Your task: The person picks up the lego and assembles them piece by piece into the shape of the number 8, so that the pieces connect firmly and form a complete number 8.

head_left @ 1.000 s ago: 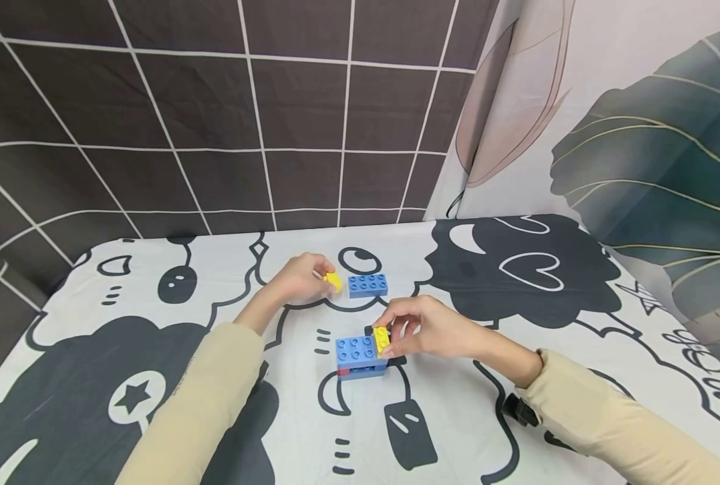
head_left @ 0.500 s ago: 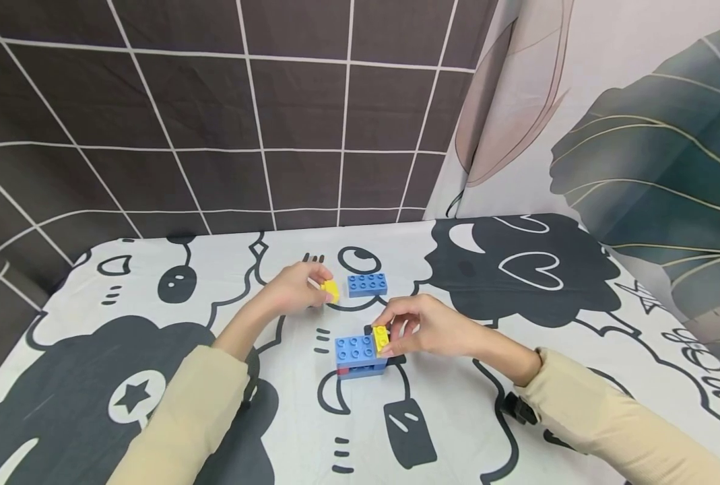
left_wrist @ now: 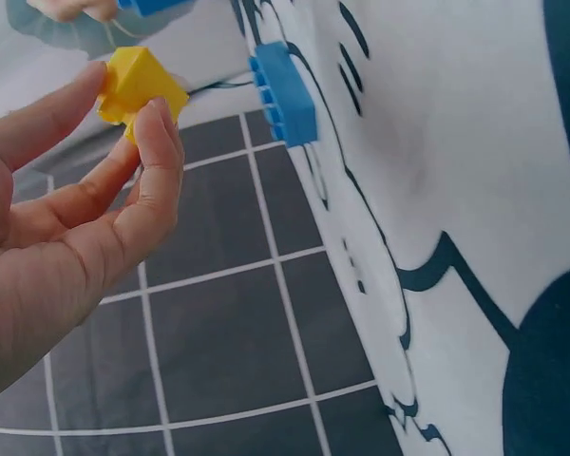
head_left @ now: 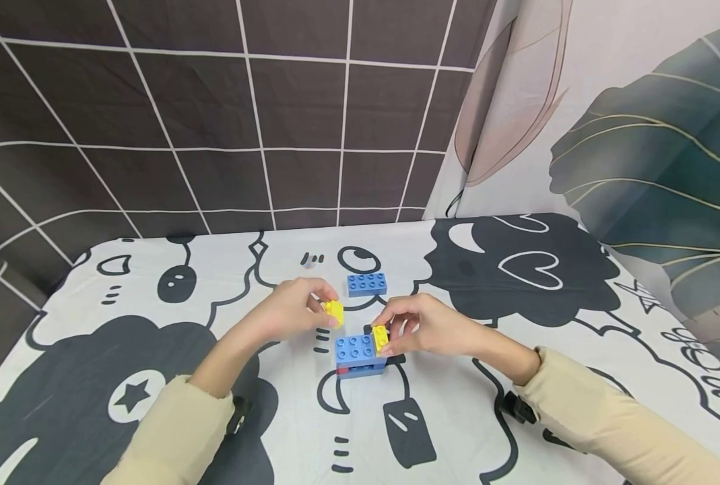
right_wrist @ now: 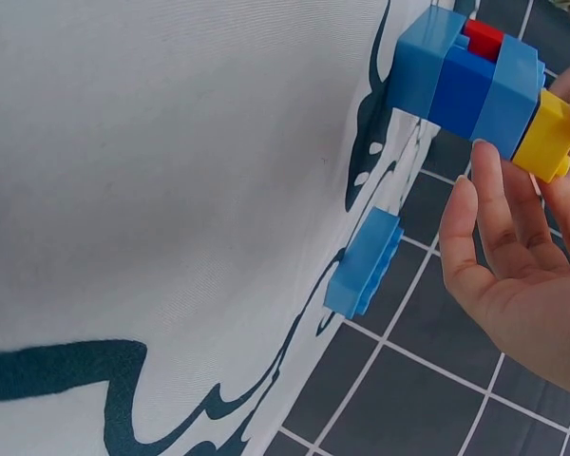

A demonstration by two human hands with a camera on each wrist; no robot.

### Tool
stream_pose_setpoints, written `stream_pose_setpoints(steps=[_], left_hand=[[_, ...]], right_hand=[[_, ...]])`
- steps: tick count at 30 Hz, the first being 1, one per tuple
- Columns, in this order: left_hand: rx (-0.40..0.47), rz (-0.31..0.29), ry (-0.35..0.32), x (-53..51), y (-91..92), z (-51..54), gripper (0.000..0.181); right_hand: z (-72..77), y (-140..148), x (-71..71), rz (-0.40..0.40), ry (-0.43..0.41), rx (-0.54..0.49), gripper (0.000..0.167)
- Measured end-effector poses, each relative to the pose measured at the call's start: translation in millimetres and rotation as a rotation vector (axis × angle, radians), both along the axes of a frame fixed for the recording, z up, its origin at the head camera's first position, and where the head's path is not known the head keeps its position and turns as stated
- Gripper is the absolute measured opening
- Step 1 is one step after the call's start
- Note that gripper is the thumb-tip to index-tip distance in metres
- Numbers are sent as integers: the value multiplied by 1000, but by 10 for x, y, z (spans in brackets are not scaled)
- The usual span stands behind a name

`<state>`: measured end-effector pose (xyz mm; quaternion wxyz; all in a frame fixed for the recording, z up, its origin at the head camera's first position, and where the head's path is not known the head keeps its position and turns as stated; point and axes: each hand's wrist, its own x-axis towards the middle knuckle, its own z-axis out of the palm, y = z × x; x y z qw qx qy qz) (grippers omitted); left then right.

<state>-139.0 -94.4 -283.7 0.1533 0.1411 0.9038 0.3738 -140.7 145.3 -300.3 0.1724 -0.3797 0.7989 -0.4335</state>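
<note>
Between the thumb and fingertips of my left hand [head_left: 293, 310] is a small yellow brick [head_left: 335, 312], raised above the cloth; its studs are partly covered by the fingers in the left wrist view. My right hand [head_left: 432, 327] pinches a second yellow brick [head_left: 380, 339] that sits on the right end of a block stack [head_left: 355, 350]. The right wrist view shows that stack's light blue top brick [right_wrist: 506, 95], a darker blue brick [right_wrist: 458, 92] and a red brick [right_wrist: 484, 39] in its middle layer, and the yellow brick [right_wrist: 546, 138] touching the top.
A loose blue eight-stud brick [head_left: 367, 285] lies on the cloth beyond the stack. The black-and-white patterned cloth [head_left: 456, 404] covers the surface. A dark grid-patterned sheet [head_left: 214, 101] hangs behind, and a leaf-patterned curtain [head_left: 657, 168] hangs at the right.
My left hand has come nearer, down toward the stack, carrying its yellow brick away from beside the loose blue brick. My right hand and the stack have stayed in place.
</note>
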Motion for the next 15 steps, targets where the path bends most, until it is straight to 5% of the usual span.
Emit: stream_pose_setpoints(steps=[15], left_hand=[[-22,-80,58,331,77,133,29]], right_hand=[[5,-3,9,-8,-5,0,31]])
